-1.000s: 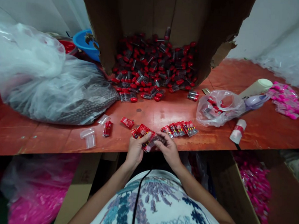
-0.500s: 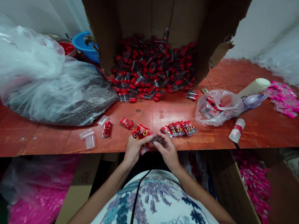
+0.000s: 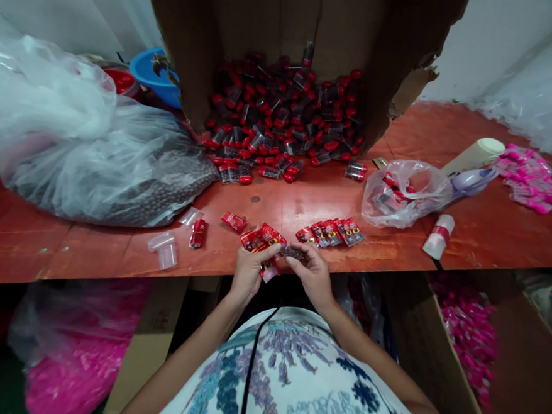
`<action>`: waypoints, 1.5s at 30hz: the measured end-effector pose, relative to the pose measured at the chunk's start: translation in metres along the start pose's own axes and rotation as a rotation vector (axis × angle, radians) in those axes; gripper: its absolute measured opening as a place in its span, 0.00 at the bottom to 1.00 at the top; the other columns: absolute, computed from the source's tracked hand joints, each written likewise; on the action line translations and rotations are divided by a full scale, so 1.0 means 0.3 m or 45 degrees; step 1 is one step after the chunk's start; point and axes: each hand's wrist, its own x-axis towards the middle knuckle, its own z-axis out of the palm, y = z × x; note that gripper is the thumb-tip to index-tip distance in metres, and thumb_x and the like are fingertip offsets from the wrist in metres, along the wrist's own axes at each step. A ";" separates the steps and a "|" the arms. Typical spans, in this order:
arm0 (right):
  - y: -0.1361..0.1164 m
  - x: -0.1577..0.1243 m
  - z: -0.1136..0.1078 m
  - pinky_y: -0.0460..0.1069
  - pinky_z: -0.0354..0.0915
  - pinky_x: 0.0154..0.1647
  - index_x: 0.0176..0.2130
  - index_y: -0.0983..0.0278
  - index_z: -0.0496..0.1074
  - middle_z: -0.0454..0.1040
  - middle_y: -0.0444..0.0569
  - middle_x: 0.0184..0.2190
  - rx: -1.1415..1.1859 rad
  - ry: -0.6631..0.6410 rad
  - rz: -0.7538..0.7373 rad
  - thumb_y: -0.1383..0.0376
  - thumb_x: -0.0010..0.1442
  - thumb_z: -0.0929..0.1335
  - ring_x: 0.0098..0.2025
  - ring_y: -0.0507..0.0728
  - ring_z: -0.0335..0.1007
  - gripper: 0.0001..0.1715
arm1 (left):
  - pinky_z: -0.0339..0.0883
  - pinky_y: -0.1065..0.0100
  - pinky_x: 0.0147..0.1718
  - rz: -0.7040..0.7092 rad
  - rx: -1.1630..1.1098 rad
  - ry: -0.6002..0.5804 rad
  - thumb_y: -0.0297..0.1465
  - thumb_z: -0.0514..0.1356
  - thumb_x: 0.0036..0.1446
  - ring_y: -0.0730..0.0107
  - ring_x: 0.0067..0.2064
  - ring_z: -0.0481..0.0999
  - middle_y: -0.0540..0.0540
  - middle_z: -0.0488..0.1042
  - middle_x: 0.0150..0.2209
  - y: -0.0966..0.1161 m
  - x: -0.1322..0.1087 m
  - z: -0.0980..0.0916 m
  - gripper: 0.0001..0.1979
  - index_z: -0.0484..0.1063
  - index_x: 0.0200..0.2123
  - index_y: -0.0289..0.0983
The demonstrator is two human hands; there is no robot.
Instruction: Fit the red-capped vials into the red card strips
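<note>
My left hand (image 3: pixel 249 271) is closed on several red printed packets (image 3: pixel 261 236), its thumb pressed over them near the table's front edge. Close beside it, my right hand (image 3: pixel 315 274) pinches a small clear tube of dark beads (image 3: pixel 292 252), which meets the left thumb tip. A single red packet (image 3: pixel 234 222) lies just behind the left hand. Behind the right hand, a short row of red packets with dark contents (image 3: pixel 331 232) rests on the tabletop. Left of my hands are a rolled red bundle (image 3: pixel 198 233) and clear empty tubes (image 3: pixel 165 251).
A torn cardboard box (image 3: pixel 405 83) on its side spills red-capped tubes (image 3: pixel 282 119). At left slumps a large plastic bag of dark beads (image 3: pixel 118 171). A small clear bag (image 3: pixel 402 197) and a white roll (image 3: pixel 439 237) are at right. Boxes of pink items (image 3: pixel 465 334) sit below.
My hands stay close together, with the packets and the tube still in them. The view has shifted slightly; the things on the table have not visibly moved.
</note>
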 end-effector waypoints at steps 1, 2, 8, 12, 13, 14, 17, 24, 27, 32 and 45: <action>-0.004 -0.004 0.001 0.52 0.66 0.48 0.45 0.57 0.73 0.69 0.47 0.40 -0.068 0.012 -0.051 0.65 0.55 0.69 0.44 0.56 0.68 0.15 | 0.68 0.73 0.27 0.033 0.018 0.011 0.25 0.71 0.37 0.74 0.26 0.74 0.50 0.76 0.26 -0.001 -0.003 0.002 0.11 0.74 0.27 0.33; -0.008 -0.007 0.001 0.52 0.65 0.48 0.45 0.57 0.73 0.69 0.47 0.40 -0.129 0.019 -0.098 0.66 0.56 0.68 0.44 0.56 0.68 0.15 | 0.68 0.73 0.28 0.068 0.039 0.024 0.25 0.70 0.37 0.75 0.26 0.73 0.51 0.76 0.26 -0.002 -0.006 0.003 0.11 0.74 0.27 0.33; -0.021 -0.009 0.011 0.52 0.66 0.47 0.44 0.57 0.74 0.72 0.47 0.40 -0.004 0.032 0.010 0.63 0.54 0.70 0.43 0.56 0.69 0.15 | 0.67 0.75 0.24 0.067 0.080 0.039 0.26 0.71 0.37 0.77 0.24 0.71 0.52 0.75 0.25 0.004 -0.006 -0.002 0.11 0.73 0.27 0.34; -0.035 0.004 0.016 0.52 0.68 0.45 0.43 0.60 0.73 0.76 0.45 0.39 0.398 0.053 0.342 0.63 0.50 0.73 0.41 0.55 0.72 0.18 | 0.65 0.76 0.19 -0.012 0.038 -0.009 0.26 0.71 0.36 0.77 0.21 0.70 0.51 0.75 0.25 0.010 0.003 -0.005 0.13 0.74 0.28 0.33; -0.039 0.007 0.016 0.51 0.69 0.43 0.43 0.61 0.73 0.77 0.45 0.38 0.468 0.068 0.403 0.63 0.49 0.73 0.40 0.55 0.72 0.19 | 0.64 0.76 0.18 -0.015 0.025 -0.017 0.26 0.71 0.36 0.78 0.21 0.70 0.51 0.75 0.25 0.011 0.003 -0.002 0.13 0.74 0.28 0.33; -0.043 0.010 0.016 0.51 0.70 0.41 0.43 0.61 0.73 0.77 0.45 0.38 0.524 0.084 0.452 0.63 0.48 0.74 0.38 0.55 0.73 0.20 | 0.64 0.76 0.18 -0.016 0.012 -0.024 0.26 0.71 0.36 0.78 0.21 0.70 0.51 0.75 0.25 0.012 0.001 0.001 0.13 0.74 0.28 0.33; -0.047 0.013 0.013 0.51 0.71 0.37 0.43 0.61 0.73 0.77 0.45 0.37 0.603 0.090 0.528 0.62 0.48 0.74 0.37 0.55 0.73 0.20 | 0.64 0.77 0.18 -0.018 -0.012 -0.033 0.26 0.71 0.36 0.79 0.20 0.69 0.50 0.76 0.26 0.014 -0.006 0.014 0.12 0.75 0.28 0.33; -0.031 -0.011 0.002 0.52 0.67 0.47 0.42 0.58 0.75 0.72 0.47 0.39 -0.015 0.133 -0.015 0.63 0.54 0.70 0.43 0.56 0.69 0.13 | 0.64 0.76 0.18 -0.042 0.021 0.056 0.27 0.72 0.34 0.77 0.21 0.70 0.51 0.75 0.24 -0.006 -0.014 0.017 0.13 0.74 0.27 0.33; -0.034 -0.019 -0.003 0.52 0.66 0.47 0.43 0.55 0.75 0.71 0.47 0.39 -0.149 0.089 -0.164 0.65 0.56 0.69 0.44 0.56 0.69 0.13 | 0.65 0.76 0.19 -0.059 0.010 0.058 0.27 0.71 0.35 0.78 0.20 0.69 0.52 0.74 0.23 -0.015 -0.014 0.007 0.12 0.74 0.26 0.33; -0.035 -0.012 0.006 0.52 0.69 0.43 0.43 0.58 0.74 0.74 0.47 0.39 0.149 0.130 0.147 0.62 0.53 0.71 0.41 0.56 0.71 0.15 | 0.63 0.77 0.18 -0.056 0.002 -0.021 0.26 0.71 0.36 0.78 0.21 0.69 0.51 0.75 0.24 -0.008 -0.019 0.000 0.12 0.74 0.27 0.33; -0.009 -0.009 0.013 0.50 0.68 0.45 0.48 0.56 0.72 0.70 0.46 0.42 0.197 0.089 0.171 0.61 0.50 0.73 0.40 0.54 0.69 0.24 | 0.62 0.77 0.18 -0.064 -0.021 0.009 0.27 0.71 0.37 0.79 0.19 0.69 0.52 0.74 0.23 -0.010 -0.036 0.015 0.11 0.73 0.26 0.33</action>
